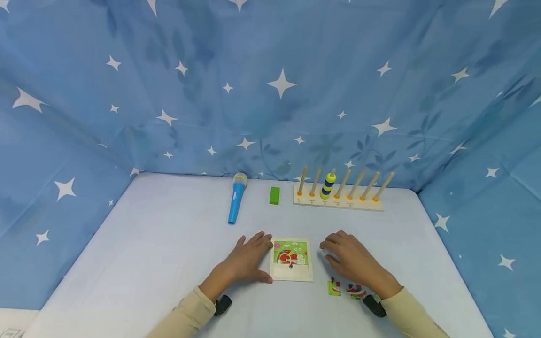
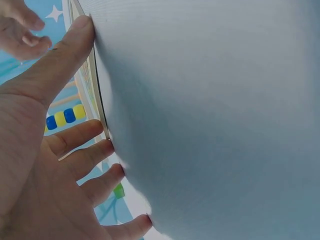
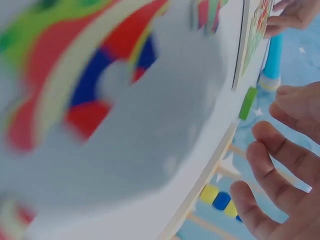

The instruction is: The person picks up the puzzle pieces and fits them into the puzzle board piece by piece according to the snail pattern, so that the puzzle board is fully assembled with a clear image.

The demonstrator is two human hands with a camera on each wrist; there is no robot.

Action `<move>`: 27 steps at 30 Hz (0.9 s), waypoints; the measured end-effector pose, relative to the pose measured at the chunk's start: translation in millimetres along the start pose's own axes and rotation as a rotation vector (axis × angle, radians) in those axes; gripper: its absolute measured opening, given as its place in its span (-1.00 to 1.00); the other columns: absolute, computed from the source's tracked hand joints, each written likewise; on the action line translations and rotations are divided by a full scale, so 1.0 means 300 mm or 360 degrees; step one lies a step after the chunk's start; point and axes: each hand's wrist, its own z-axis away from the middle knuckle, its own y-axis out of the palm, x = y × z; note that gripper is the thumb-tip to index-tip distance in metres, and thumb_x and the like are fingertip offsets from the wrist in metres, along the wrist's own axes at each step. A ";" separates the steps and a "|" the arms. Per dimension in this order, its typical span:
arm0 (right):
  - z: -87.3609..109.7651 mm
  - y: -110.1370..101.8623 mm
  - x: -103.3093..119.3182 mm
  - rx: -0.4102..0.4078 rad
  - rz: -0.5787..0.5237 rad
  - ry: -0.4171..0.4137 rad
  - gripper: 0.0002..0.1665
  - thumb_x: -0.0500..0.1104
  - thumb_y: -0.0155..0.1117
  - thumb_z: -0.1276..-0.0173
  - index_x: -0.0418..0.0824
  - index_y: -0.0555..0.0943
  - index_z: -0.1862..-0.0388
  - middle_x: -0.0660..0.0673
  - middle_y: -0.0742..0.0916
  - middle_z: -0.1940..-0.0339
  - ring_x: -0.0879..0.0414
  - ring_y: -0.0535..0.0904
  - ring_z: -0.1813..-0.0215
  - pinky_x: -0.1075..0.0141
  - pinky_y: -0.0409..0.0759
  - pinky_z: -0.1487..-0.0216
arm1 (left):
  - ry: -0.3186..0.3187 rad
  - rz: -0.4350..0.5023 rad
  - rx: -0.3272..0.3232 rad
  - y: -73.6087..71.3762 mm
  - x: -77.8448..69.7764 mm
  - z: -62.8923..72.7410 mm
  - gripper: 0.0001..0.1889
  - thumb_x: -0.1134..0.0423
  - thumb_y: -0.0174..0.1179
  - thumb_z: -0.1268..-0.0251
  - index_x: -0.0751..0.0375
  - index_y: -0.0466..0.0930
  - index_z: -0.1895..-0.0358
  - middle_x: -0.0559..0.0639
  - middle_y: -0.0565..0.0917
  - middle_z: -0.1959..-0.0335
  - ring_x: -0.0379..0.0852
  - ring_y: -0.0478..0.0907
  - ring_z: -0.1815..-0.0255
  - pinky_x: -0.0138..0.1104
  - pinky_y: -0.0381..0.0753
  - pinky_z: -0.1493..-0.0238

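- Head view: a blue curtain [image 1: 203, 61] printed with white stars hangs behind and beside a white table [image 1: 169, 225]. Along the back stand or lie a blue toy microphone [image 1: 236, 202], a green block [image 1: 274, 195] and a wooden peg stand [image 1: 338, 203] with yellow and blue beads [image 1: 328, 186] on one peg; they seem set there to leave the front free for working.
- Nearer the person, a square puzzle board [image 1: 291, 273] lies flat between the two hands. Picture pieces fill its upper part; the lower strip is bare.
- The left hand [image 1: 247, 261] is spread at the board's left side, probably to keep it from sliding. The right hand [image 1: 352, 258] is apart from the board, near loose puzzle pieces [image 1: 334, 288], which seem placed within its easy reach.
- Left wrist view: the thumb and index finger touch the board's edge, fingers extended and parted, steadying rather than gripping.
- Right wrist view: the fingers are loosely bent with nothing between them. Loose pieces, red, blue and green, lie on the table, the closest blurred; the board shows beyond.
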 end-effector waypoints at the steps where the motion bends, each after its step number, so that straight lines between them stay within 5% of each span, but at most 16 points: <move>1: 0.013 -0.005 -0.005 0.0021 -0.0012 -0.0004 -0.69 -0.25 0.55 -0.19 -0.15 0.75 0.07 -0.05 0.73 0.09 0.01 0.61 0.01 0.03 0.62 0.03 | -0.0005 0.0002 -0.0004 0.002 0.000 0.004 -0.09 -0.13 0.63 0.09 0.17 0.47 -0.36 0.08 0.36 -0.53 0.11 0.13 -0.61 0.32 0.12 -0.46; 8: 0.118 -0.012 0.005 0.0275 -0.0105 -0.0008 -0.67 -0.08 0.55 -0.22 -0.04 0.74 0.04 0.07 0.71 0.08 0.09 0.57 -0.01 0.01 0.60 0.04 | -0.0002 0.0031 0.0002 0.009 -0.003 0.015 -0.09 -0.14 0.62 0.09 0.16 0.47 -0.36 0.07 0.36 -0.54 0.10 0.12 -0.61 0.32 0.11 -0.47; 14: 0.183 0.011 0.038 0.0349 -0.0058 0.0022 -0.65 -0.05 0.58 -0.16 0.06 0.72 0.06 0.13 0.68 0.08 0.14 0.52 -0.01 0.00 0.56 0.04 | -0.0009 0.0007 0.0004 0.014 -0.004 0.014 -0.08 -0.15 0.62 0.10 0.15 0.48 -0.37 0.06 0.36 -0.54 0.09 0.12 -0.62 0.31 0.11 -0.47; 27: 0.173 0.042 0.084 0.0106 0.0084 -0.0119 -0.65 -0.16 0.63 -0.07 0.03 0.70 0.18 0.14 0.67 0.21 0.18 0.51 0.11 0.10 0.56 0.05 | -0.0015 0.0005 0.0013 -0.007 -0.008 0.008 -0.09 -0.13 0.62 0.08 0.16 0.47 -0.38 0.06 0.35 -0.54 0.10 0.12 -0.62 0.31 0.11 -0.47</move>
